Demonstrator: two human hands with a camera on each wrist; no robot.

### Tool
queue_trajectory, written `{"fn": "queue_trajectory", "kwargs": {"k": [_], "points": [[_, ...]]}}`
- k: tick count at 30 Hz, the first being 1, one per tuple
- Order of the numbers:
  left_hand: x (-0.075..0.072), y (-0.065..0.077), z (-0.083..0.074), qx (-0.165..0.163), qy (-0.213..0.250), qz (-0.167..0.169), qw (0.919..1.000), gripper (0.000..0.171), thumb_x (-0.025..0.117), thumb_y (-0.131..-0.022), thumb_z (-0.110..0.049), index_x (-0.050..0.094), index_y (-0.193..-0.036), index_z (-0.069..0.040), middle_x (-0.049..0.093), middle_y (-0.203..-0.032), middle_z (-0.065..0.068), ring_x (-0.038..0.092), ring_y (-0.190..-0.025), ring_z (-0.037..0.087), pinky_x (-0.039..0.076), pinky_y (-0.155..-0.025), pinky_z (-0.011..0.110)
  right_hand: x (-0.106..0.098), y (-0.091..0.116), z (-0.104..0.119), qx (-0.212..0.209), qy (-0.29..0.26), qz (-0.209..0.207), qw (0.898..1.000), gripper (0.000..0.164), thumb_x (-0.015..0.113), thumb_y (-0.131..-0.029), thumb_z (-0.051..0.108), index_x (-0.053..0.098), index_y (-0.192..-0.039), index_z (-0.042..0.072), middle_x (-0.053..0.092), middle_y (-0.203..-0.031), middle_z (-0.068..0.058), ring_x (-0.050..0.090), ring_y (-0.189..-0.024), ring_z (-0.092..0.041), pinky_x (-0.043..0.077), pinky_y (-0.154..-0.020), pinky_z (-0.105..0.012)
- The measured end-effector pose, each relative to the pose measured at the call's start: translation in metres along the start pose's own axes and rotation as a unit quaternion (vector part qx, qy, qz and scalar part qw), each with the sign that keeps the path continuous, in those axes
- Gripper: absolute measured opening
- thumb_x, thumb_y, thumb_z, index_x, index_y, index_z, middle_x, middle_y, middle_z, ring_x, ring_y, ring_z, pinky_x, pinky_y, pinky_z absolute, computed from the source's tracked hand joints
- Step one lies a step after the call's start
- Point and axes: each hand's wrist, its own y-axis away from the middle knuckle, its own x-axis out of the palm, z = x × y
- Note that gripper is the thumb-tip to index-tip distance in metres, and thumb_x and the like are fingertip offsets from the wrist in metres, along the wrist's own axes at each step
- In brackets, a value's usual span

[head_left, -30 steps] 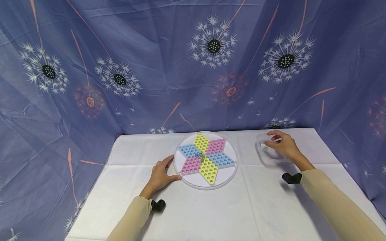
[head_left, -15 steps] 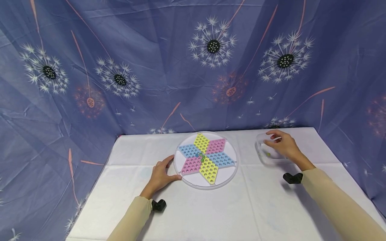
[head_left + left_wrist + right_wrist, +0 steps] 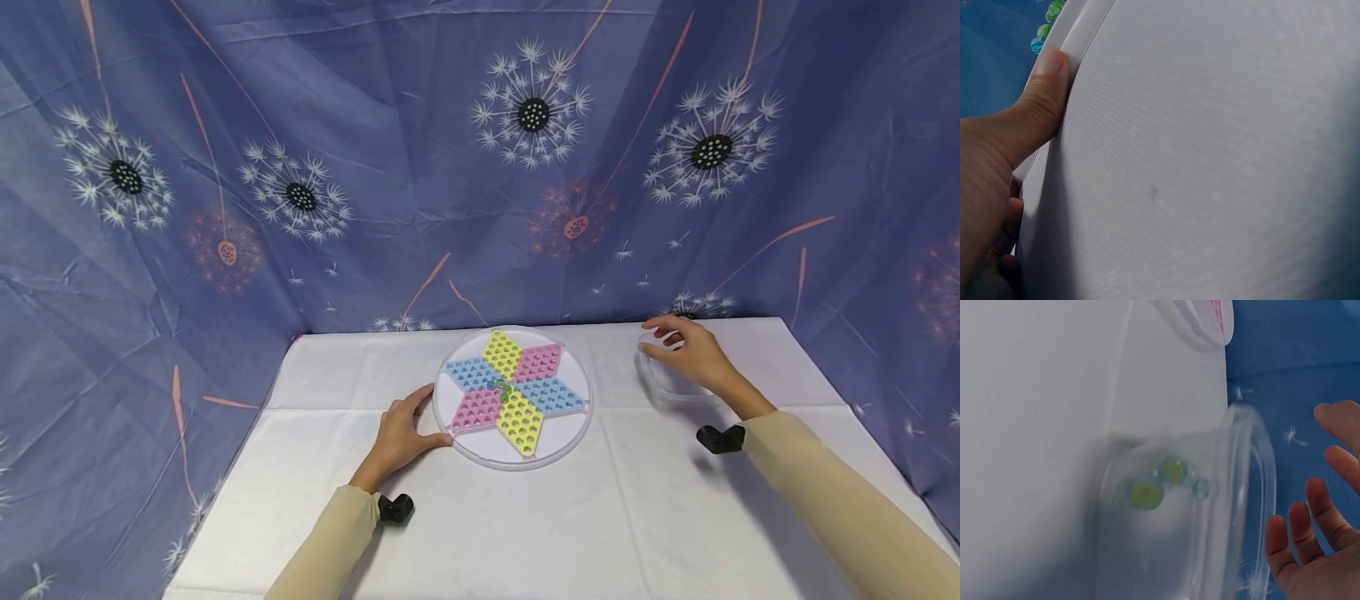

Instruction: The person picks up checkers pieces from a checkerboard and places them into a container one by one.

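Note:
A round white Chinese checkers board (image 3: 564,433) with a pink, yellow and blue star lies mid-table. Green marbles (image 3: 506,393) and a blue marble (image 3: 491,385) sit near its centre. My left hand (image 3: 397,433) holds the board's left rim, the thumb (image 3: 1050,69) against the edge and other fingers lower along it, partly hidden. Over a clear plastic box (image 3: 654,393) on the right hovers my right hand (image 3: 692,354), fingers spread and loosely bent, with nothing visible between them. In the right wrist view, two yellow-green marbles (image 3: 1147,492) and a paler marble (image 3: 1202,487) show in the box.
A white cloth (image 3: 525,533) covers the table. Behind it and at both sides hangs a blue curtain (image 3: 420,167) with dandelion prints, close to the back edge. Black wrist cameras (image 3: 722,439) are strapped at the sleeves.
My right hand has lifted a little and shifted left above the box, its thumb and fingers parting. A yellow-green marble moved within the box beforehand. The left hand and board stay put.

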Motion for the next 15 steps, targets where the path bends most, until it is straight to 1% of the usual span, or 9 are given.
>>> {"fn": "queue_trajectory", "kwargs": {"k": [5, 9, 15], "points": [[0.0, 0.0, 0.0, 0.003, 0.002, -0.003, 1.0, 0.103, 0.095, -0.069, -0.045, 0.048, -0.154, -0.013, 0.058, -0.102, 0.001, 0.045, -0.09, 0.019, 0.034, -0.088, 0.044, 0.005, -0.004, 0.014, -0.026, -0.001, 0.009, 1.0, 0.043, 0.074, -0.096, 0.035, 0.066, -0.131, 0.011, 0.063, -0.12, -0.019, 0.061, -0.101, -0.034, 0.05, -0.083, -0.047], [0.0, 0.0, 0.0, 0.006, 0.0, -0.003, 1.0, 0.102, 0.095, -0.069, -0.045, 0.048, -0.154, -0.013, 0.057, -0.101, 0.001, 0.045, -0.09, 0.019, 0.034, -0.089, 0.043, 0.011, -0.009, 0.023, -0.049, 0.005, 0.011, 0.999, 0.039, 0.076, -0.095, 0.031, 0.067, -0.128, 0.011, 0.064, -0.116, -0.015, 0.062, -0.099, -0.033, 0.051, -0.082, -0.046], [-0.001, 0.001, -0.001, 0.003, 0.003, -0.001, 1.0, 0.102, 0.095, -0.069, -0.044, 0.048, -0.154, -0.013, 0.057, -0.101, 0.001, 0.044, -0.09, 0.019, 0.034, -0.088, 0.043, 0.021, -0.019, 0.039, -0.07, -0.001, 0.024, 0.997, 0.037, 0.077, -0.094, 0.028, 0.068, -0.127, 0.012, 0.062, -0.115, -0.014, 0.062, -0.099, -0.036, 0.052, -0.084, -0.048]]}}
